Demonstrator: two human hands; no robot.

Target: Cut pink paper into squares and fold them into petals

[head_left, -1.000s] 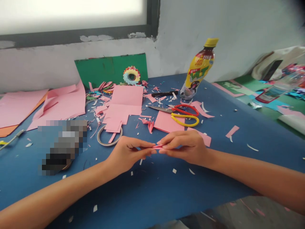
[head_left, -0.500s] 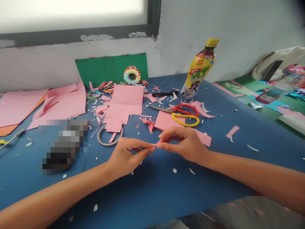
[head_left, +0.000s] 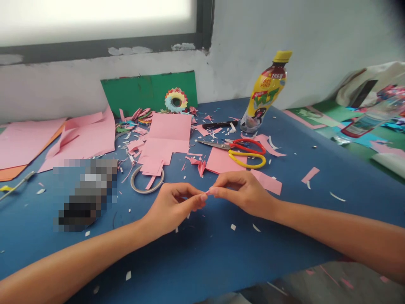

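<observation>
Between my fingertips is a small piece of pink paper, mostly covered by the fingers. My left hand pinches one end of it, and my right hand pinches the other, both just above the blue table. Beyond them lies a folded pink paper shape. Scissors with one red and one yellow handle rest on pink paper behind my right hand. A ring-shaped roll of tape, partly under pink paper pieces, lies beyond my left hand.
A tilted-looking drink bottle stands near the wall. A black pen lies beside it. Pink sheets are at the left, near a blurred-out object. A folded paper ring leans on a green board.
Less of the pink paper shows now, as my fingertips have come closer together around it. The objects on the table keep their places; the view has shifted slightly.
</observation>
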